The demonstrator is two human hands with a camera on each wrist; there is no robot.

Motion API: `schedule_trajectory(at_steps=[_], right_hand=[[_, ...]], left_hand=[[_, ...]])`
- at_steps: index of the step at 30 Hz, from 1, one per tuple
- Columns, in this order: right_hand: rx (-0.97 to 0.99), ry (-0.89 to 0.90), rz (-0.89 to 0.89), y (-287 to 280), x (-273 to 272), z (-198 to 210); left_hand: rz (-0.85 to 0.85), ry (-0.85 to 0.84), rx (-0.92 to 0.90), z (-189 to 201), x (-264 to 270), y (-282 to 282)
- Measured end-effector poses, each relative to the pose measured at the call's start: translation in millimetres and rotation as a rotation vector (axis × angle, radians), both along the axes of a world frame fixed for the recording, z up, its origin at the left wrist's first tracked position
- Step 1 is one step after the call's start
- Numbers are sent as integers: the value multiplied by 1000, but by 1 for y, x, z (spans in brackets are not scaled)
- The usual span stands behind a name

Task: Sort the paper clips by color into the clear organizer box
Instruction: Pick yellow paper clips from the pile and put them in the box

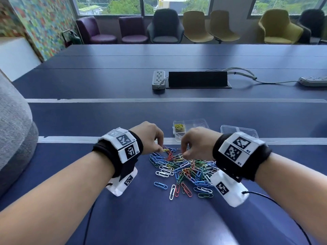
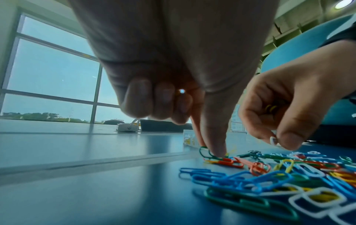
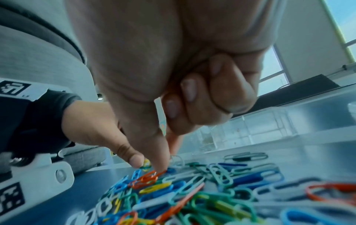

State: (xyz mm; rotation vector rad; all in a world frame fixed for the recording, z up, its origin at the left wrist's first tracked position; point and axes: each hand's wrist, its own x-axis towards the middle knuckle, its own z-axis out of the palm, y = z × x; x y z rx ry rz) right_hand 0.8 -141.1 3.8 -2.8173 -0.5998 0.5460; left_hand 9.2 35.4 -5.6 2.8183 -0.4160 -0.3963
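A heap of paper clips (image 1: 184, 171) in several colours lies on the blue table. At its far left edge, my left hand (image 1: 160, 149) pinches a yellow clip (image 1: 165, 150) between thumb and index finger; the other fingers are curled in. My right hand (image 1: 184, 156) reaches thumb and index finger into the top of the heap. In the left wrist view its curled fingers hold yellow clips (image 2: 270, 108) in the palm. The clear organizer box (image 1: 198, 123) stands just beyond the hands, with yellow clips (image 1: 178, 127) in its left compartment.
A clear lid or second clear box (image 1: 238, 130) lies right of the organizer. Farther back are a power strip (image 1: 158, 79), a black cable hatch (image 1: 197, 79) and cables. A grey cushion (image 1: 12, 129) bulges in at the left. Chairs line the far windows.
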Motion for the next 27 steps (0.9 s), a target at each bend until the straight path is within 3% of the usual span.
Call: schedule_trajectory(at_steps=[4, 10, 17, 27], right_hand=[[-70, -25, -56, -12, 5, 2], [-37, -66, 119, 0, -11, 0], [-67, -96, 125, 8, -10, -5], [210, 161, -157, -17, 11, 1]], left_hand=[[8, -30, 51, -2, 1, 0], [34, -24, 76, -3, 0, -1], [115, -52, 134, -6, 2, -9], [114, -34, 14, -5, 6, -9]])
